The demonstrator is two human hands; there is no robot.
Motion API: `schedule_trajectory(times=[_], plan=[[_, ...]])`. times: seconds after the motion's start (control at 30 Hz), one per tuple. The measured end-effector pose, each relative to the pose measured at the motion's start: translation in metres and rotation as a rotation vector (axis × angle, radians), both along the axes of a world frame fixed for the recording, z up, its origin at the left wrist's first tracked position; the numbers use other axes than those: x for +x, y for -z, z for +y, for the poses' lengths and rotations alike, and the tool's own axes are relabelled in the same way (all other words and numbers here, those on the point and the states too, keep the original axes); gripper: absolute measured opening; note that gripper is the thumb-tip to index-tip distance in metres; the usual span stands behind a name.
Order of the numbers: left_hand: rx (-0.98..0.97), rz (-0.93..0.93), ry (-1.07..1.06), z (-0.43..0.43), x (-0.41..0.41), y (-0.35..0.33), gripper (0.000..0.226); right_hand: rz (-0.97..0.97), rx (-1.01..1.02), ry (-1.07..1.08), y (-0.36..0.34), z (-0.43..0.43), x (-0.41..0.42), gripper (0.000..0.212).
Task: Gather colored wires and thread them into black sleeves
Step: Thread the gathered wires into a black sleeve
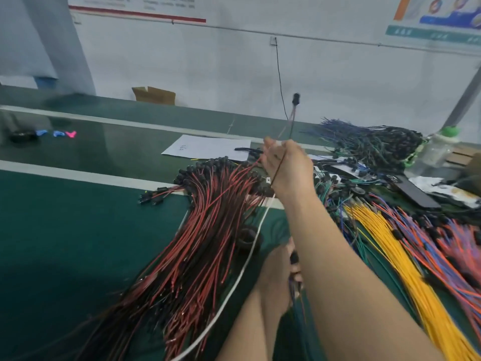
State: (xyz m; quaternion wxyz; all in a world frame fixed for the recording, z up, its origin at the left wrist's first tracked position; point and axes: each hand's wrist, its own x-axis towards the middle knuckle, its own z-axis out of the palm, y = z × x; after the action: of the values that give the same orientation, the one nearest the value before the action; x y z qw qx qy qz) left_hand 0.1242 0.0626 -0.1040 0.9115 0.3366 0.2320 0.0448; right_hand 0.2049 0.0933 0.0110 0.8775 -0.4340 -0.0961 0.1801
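1. Wires in red and black (208, 230) lie in a thick sheaf across the green desk (65, 230), their far ends capped with small black sleeves (205, 165); a white cable (242, 269) runs over the sheaf toward the near edge.
2. Right hand (286, 168) is raised above the far end of the sheaf, its grip pinched on a thin pair of wires (287, 126) that rises from the fingers and ends in one black sleeve (296, 99) held in the air.
3. Left hand (281, 277) sits low, partly hidden under the right forearm; its grip is clenched on a dark bundle (295, 285) with a black sleeve at the top.
4. Yellow wires (406, 256) lie to the right of the forearm; beside them, further right, a mixed heap of orange, blue and purple wires (447, 246).
5. Further back on the right lies a pile of dark blue and green wires (372, 142) with black ends; just beside it stands a clear bottle (437, 152) with a green cap, its contents not readable.
6. An open cardboard box (154, 95) stands against the wall; what it holds cannot be seen.
7. A sheet of white paper (208, 147) lies flat beyond the sheaf.
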Motion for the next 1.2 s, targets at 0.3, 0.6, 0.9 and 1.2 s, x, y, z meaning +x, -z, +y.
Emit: schedule_trajectory(times=[0.3,0.6,0.9,1.2], plan=[[-0.132,-0.051,0.01,-0.012,-0.003,-0.006,0.025,0.09,0.651,-0.282,-0.087,-0.179,0.002,0.023],[0.134,-0.028,0.119,-0.06,-0.009,-0.038,0.03,-0.628,-1.225,0.234,0.043,-0.162,-0.059,0.031],[0.391,0.054,0.095,-0.064,-0.008,-0.033,0.024,-0.531,-1.115,0.353,0.062,-0.208,-0.052,0.02],[0.185,-0.404,0.018,-0.019,-0.026,-0.131,0.029,-0.468,-1.876,0.342,0.1,-0.245,-0.004,0.026]])
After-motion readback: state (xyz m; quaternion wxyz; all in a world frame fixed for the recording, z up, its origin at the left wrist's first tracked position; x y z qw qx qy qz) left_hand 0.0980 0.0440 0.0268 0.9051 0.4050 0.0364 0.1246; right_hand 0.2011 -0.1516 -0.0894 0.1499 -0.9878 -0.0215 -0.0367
